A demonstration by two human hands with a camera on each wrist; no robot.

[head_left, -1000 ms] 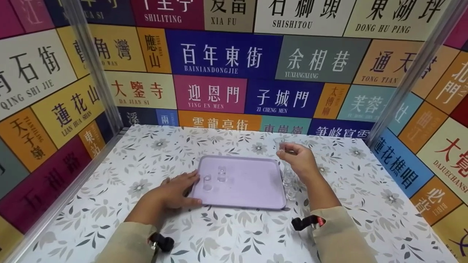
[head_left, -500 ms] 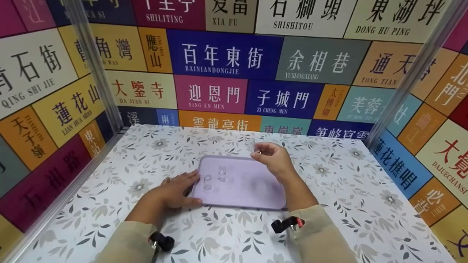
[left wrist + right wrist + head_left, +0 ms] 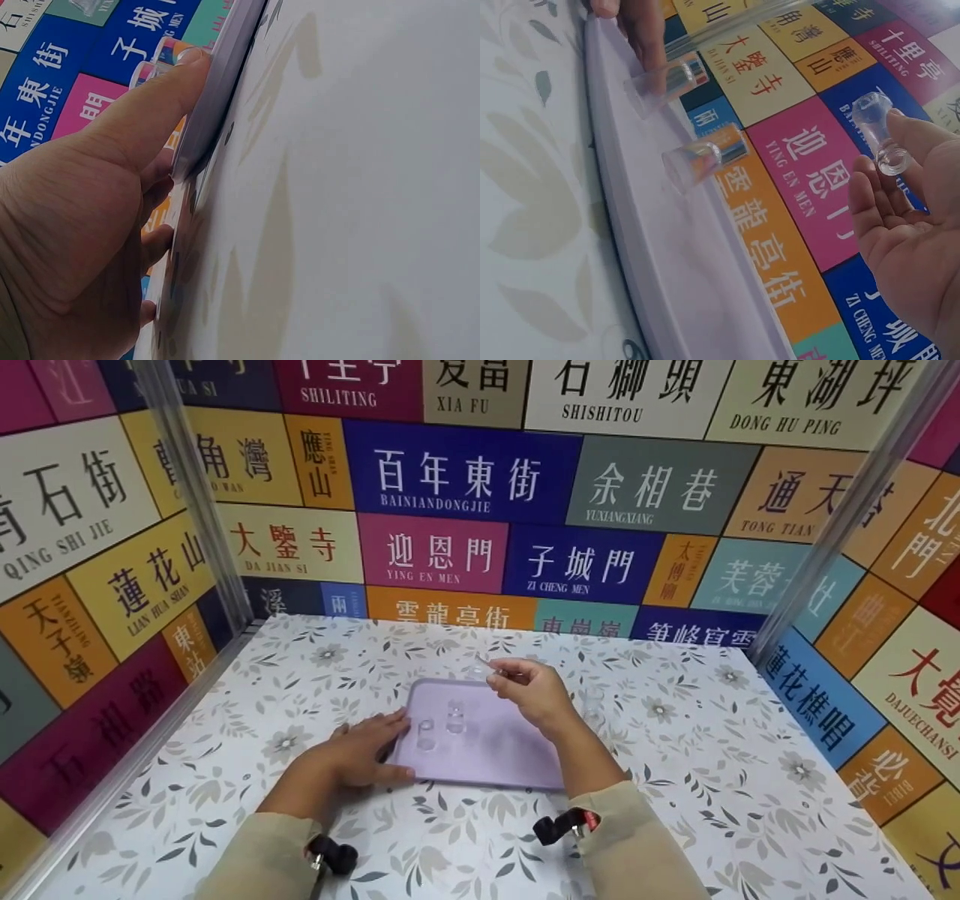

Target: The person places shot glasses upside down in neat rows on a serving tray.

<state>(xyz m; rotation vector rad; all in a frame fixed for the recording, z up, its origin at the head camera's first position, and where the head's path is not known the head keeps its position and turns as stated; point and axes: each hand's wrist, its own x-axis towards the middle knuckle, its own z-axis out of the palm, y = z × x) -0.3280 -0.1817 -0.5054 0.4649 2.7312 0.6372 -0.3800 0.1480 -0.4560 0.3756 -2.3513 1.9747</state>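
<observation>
A small clear shot glass is pinched between thumb and fingers of my right hand. It is held above the far rim of a lilac tray, lying at an angle to the glasses on it in the right wrist view. Two similar shot glasses, a front one and one farther back, stand upright on the tray's left half. My left hand rests at the tray's left side with fingers spread. In the left wrist view its thumb touches the tray rim.
More clear glasses stand right of the tray, partly hidden by the right forearm. A flower-patterned cloth covers the table. Clear posts and a wall of coloured signs enclose the back and sides.
My right hand has carried the shot glass leftward from beyond the tray's far right corner to over its far rim. The left hand, tray and two glasses on it stay put.
</observation>
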